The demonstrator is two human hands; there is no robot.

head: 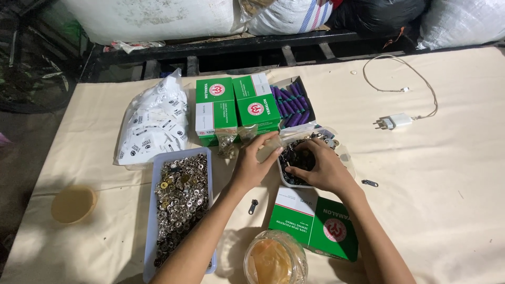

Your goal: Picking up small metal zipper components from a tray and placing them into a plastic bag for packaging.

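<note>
Jar: I see a clear jar (275, 260) nearest me, at the bottom edge.
Near box: a green-and-white box (315, 223) lies just right of the jar, under my right forearm.
Tray: a pale tray (152, 210) of metal buttons (181, 202) sits to my left.
Right hand: my right hand (321, 168) rests in the tub (342, 158) of small dark parts (294, 163), fingers curled down; I cannot tell what they pinch.
Left hand: my left hand (255, 160) is closed on a small clear bag (274, 146) at the tub's left rim.
Far boxes: two green boxes (236, 108) stand beyond my hands, purple spools (292, 102) beside them.
Bag: a bag of white labels (155, 123) lies far left.
Charger: a white charger (394, 122) lies far right.
</note>
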